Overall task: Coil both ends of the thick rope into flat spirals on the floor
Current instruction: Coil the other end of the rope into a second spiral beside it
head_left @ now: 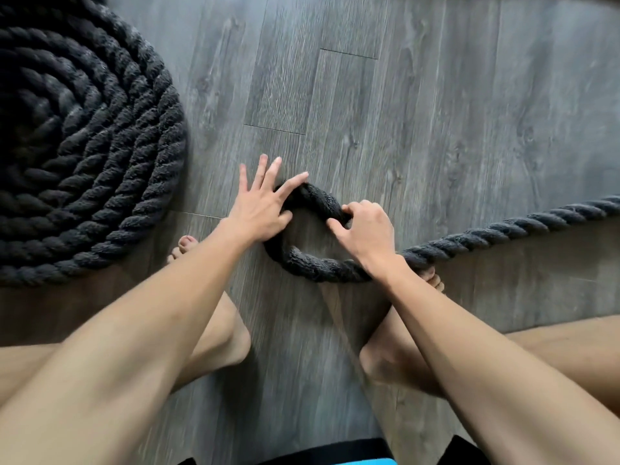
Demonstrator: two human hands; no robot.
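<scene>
A thick black twisted rope (pixel 503 231) runs in from the right edge across the grey wood floor and bends into one small loop (pixel 302 263) in front of me. My left hand (pixel 263 204) lies flat on the loop's left side, fingers spread, index finger along the rope's top. My right hand (pixel 364 231) is closed on the rope's end at the loop's right side, thumb under it. A large flat spiral of the same rope (pixel 90 146) lies on the floor at the left.
I crouch on the grey plank floor (pixel 419 112). My bare left foot (pixel 183 246) sits between the big spiral and the loop. My right foot (pixel 432 280) is beside the rope, below my right wrist.
</scene>
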